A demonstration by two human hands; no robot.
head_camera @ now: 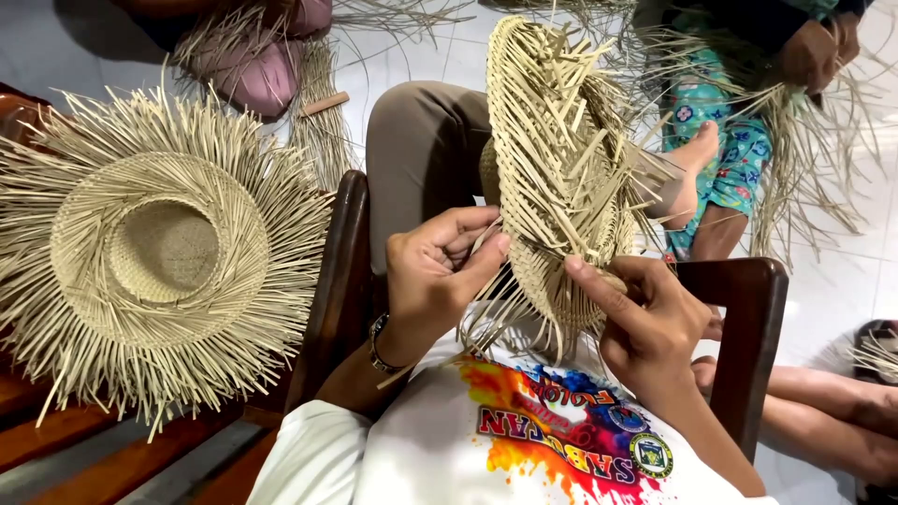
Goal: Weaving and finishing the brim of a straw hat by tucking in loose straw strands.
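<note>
A half-woven straw hat [557, 159] stands on edge over my lap, loose pale strips sticking out of its rim. My left hand [438, 271] pinches strips at the hat's lower left edge, thumb pressed against the weave. My right hand [645, 323] grips the lower right edge of the same hat, index finger along the brim. A watch sits on my left wrist.
A second unfinished straw hat [159, 248] with a fringe of loose strips lies on the wooden bench at left. Dark wooden chair arms [341, 271] flank my lap. Other people sit on the tiled floor ahead, with straw bundles [795, 122] around them.
</note>
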